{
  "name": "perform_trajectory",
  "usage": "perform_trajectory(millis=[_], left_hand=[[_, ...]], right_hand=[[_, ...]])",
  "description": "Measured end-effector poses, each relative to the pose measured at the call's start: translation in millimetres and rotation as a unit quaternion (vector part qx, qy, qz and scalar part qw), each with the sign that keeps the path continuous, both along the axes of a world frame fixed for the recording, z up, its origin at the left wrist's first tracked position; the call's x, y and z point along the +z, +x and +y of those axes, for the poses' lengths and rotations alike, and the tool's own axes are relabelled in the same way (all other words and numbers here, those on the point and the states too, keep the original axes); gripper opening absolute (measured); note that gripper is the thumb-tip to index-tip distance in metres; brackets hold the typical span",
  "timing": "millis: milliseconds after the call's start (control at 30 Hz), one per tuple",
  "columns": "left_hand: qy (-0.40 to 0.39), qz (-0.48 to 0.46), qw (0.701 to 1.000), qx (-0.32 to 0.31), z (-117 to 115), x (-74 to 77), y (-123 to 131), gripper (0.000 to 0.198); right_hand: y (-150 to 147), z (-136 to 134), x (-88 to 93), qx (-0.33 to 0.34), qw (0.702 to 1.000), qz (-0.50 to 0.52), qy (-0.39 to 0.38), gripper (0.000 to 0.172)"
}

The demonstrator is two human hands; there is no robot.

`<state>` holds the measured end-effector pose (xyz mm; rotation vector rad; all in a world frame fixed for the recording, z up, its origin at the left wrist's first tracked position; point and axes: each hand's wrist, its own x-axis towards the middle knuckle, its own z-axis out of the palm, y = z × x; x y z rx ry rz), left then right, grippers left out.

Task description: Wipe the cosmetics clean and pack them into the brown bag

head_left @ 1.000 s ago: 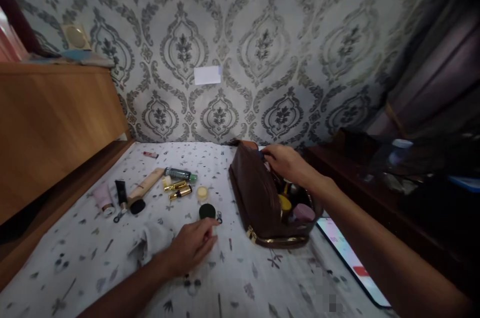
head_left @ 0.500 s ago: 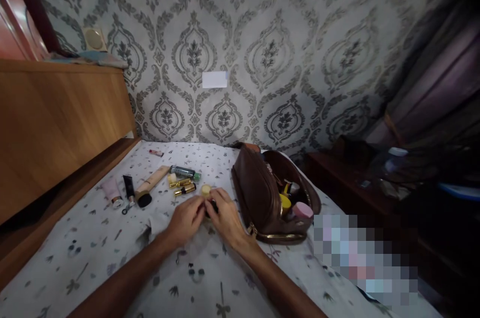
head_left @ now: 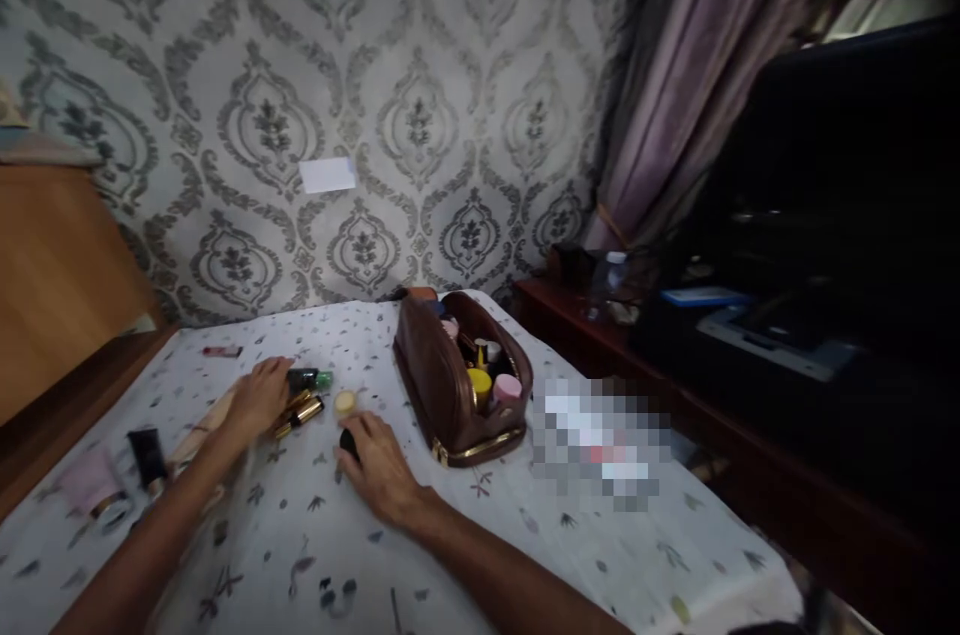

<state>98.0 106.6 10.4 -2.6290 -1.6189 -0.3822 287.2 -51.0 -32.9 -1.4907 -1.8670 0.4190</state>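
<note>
My left hand [head_left: 260,402] reaches over the cosmetics on the left, its fingers extended beside a dark bottle with a green cap [head_left: 322,380]. Gold tubes [head_left: 300,415] lie just right of it. A small black rounded item [head_left: 348,444] is between the thumb and fingers of my right hand [head_left: 382,465], low over the sheet. Near those fingertips is a small round cream-coloured piece [head_left: 345,403]. The open brown cosmetic bag [head_left: 427,370] stands to the right, with a yellow-lidded jar [head_left: 478,385] and a pink-lidded jar [head_left: 507,388] inside.
A pink tube [head_left: 91,485], a black tube [head_left: 146,455] and a small red tube [head_left: 223,351] lie at left on the patterned sheet [head_left: 360,555]. A blurred-out patch [head_left: 600,440] is right of the bag. A wooden cabinet [head_left: 67,265] borders the left, a dark red ledge [head_left: 555,315] the right.
My hands have parted: the left moved left over the cosmetics, the right keeps the black item. The view has turned right, showing more of the curtain and the dark area beside the bed.
</note>
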Motion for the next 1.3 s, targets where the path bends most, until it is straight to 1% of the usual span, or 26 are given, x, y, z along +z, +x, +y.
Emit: perform_trajectory(millis=[100, 167, 233, 333, 433, 533, 633, 700, 733, 767, 833, 867, 900, 967, 1033, 1067, 1133, 1233, 1300], left_hand=[[-0.042, 0.066, 0.997, -0.003, 20.5, 3.1, 4.2, 0.043], [-0.057, 0.1, 0.993, -0.008, 29.2, 5.8, 8.3, 0.046], [-0.06, 0.127, 0.99, -0.013, 33.3, 8.3, 13.6, 0.047], [-0.051, 0.157, 0.986, -0.016, 32.4, 11.7, 21.7, 0.044], [-0.038, 0.169, 0.985, -0.013, 25.9, 18.5, 26.4, 0.038], [-0.012, 0.159, 0.987, -0.006, 13.2, 31.2, 26.4, 0.034], [0.033, 0.132, 0.991, -0.013, -10.6, 45.0, 21.6, 0.039], [0.053, 0.117, 0.991, -0.032, -32.9, 49.0, 15.1, 0.038], [0.058, 0.109, 0.991, -0.055, -45.2, 48.1, 10.8, 0.037], [0.062, 0.1, 0.989, -0.092, -57.7, 45.2, 6.1, 0.035], [0.062, 0.083, 0.982, -0.158, -81.9, 33.8, -3.7, 0.035], [0.058, 0.079, 0.98, -0.175, -92.9, 26.3, -8.4, 0.035], [0.052, 0.079, 0.979, -0.178, -102.7, 18.3, -12.8, 0.034], [0.031, 0.084, 0.982, -0.167, -118.4, 3.5, -21.4, 0.031], [0.018, 0.081, 0.984, -0.159, -128.5, -7.2, -31.3, 0.032], [0.023, 0.074, 0.984, -0.158, -131.5, -10.8, -37.4, 0.035], [0.058, 0.05, 0.987, -0.141, -133.9, -15.8, -52.4, 0.043], [0.118, 0.016, 0.99, -0.077, -130.8, -23.0, -78.2, 0.05], [0.128, 0.025, 0.99, -0.046, -127.3, -30.2, -92.3, 0.049]], right_hand=[[3.5, -1.3, -1.7, 0.008, 1.0, 0.002, 0.002, 0.045], [5.5, -1.9, -2.5, 0.015, 1.0, 0.005, 0.003, 0.05], [7.2, -2.1, -1.6, 0.017, 1.0, 0.006, -0.002, 0.051], [9.0, -2.2, 2.1, 0.021, 1.0, 0.007, -0.012, 0.051], [9.8, -2.1, 4.1, 0.013, 0.999, 0.03, -0.01, 0.049], [9.9, 0.1, 0.7, -0.005, 0.998, 0.07, 0.004, 0.043], [10.2, 4.4, -6.8, -0.017, 0.994, 0.101, 0.036, 0.045], [10.3, 6.6, -11.4, -0.028, 0.991, 0.108, 0.074, 0.05], [10.2, 6.9, -12.9, -0.032, 0.989, 0.105, 0.096, 0.054], [9.9, 6.5, -13.7, -0.033, 0.988, 0.097, 0.118, 0.057], [8.3, 3.4, -13.3, -0.023, 0.987, 0.054, 0.149, 0.06], [7.1, 0.9, -12.4, -0.011, 0.987, 0.018, 0.157, 0.057], [5.5, -2.0, -11.3, 0.004, 0.986, -0.025, 0.162, 0.052], [1.8, -7.7, -9.5, 0.029, 0.978, -0.115, 0.171, 0.037], [-2.1, -12.4, -9.0, 0.045, 0.965, -0.183, 0.182, 0.025], [-4.0, -14.0, -9.2, 0.047, 0.959, -0.204, 0.19, 0.023], [-6.9, -16.5, -9.9, 0.048, 0.95, -0.225, 0.209, 0.021], [-9.7, -19.4, -10.2, 0.04, 0.943, -0.242, 0.225, 0.021], [-10.7, -21.7, -9.6, 0.042, 0.942, -0.255, 0.214, 0.018]])
